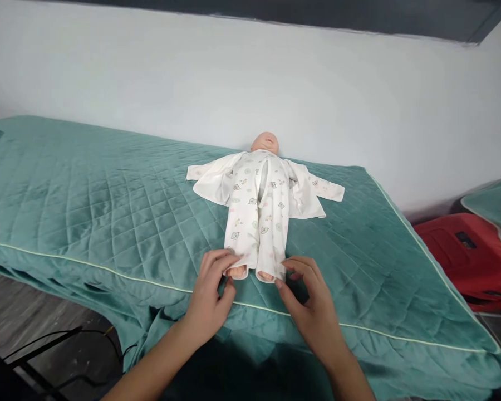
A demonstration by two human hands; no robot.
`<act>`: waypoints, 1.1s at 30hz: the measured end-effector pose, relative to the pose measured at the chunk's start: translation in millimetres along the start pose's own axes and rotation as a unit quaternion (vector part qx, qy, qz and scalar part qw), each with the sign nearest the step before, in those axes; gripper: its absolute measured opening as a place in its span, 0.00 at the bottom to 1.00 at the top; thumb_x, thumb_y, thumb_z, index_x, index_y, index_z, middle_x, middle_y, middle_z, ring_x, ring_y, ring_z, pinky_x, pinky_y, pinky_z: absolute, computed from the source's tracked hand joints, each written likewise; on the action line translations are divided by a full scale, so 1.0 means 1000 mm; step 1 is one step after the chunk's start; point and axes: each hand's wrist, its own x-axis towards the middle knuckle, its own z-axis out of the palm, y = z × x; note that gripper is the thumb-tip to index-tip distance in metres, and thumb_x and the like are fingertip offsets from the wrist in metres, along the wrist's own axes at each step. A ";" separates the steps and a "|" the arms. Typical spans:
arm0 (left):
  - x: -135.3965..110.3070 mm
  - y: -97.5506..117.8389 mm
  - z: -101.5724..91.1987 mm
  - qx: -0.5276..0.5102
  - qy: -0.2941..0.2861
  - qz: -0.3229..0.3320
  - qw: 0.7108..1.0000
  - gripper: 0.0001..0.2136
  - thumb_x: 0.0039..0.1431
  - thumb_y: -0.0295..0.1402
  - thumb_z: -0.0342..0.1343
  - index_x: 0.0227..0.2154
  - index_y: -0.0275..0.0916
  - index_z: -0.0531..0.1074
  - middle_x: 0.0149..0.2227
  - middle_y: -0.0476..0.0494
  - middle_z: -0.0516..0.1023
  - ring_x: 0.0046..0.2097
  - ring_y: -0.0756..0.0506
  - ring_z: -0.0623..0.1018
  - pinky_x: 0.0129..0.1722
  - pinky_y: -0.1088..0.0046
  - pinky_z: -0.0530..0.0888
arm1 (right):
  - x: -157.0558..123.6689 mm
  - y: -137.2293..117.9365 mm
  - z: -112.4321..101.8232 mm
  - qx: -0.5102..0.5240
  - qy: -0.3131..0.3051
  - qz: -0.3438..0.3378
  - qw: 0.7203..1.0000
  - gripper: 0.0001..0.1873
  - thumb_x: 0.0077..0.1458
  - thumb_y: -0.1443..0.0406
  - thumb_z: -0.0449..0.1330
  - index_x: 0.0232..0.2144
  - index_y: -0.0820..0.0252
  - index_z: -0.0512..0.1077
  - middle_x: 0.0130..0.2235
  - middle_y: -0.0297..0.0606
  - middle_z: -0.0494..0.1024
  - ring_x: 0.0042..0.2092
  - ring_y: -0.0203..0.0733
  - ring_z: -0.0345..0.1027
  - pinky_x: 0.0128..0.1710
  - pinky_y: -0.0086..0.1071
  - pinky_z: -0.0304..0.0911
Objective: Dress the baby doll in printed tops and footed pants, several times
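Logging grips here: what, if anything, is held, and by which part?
The printed garment, by its leg cuffs: the right hand seems to pinch one at its outer edge; the left hand touches the other, whether it grips cannot be told.

1. I can read no words, brands or numbers from here.
2. Prints on the white trousers (272,236) give me no legible lettering.
3. I can't make out the red object's (446,256) dark patch (466,240).
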 end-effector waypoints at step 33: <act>0.133 -0.090 -0.002 0.208 -0.115 0.103 0.966 0.16 0.63 0.27 0.51 0.51 0.39 0.77 0.54 0.36 0.78 0.62 0.36 0.71 0.63 0.54 0.70 | 0.124 0.074 0.019 -0.251 -0.082 -0.016 0.964 0.13 0.63 0.72 0.52 0.44 0.65 0.75 0.49 0.52 0.74 0.51 0.56 0.63 0.56 0.47 0.62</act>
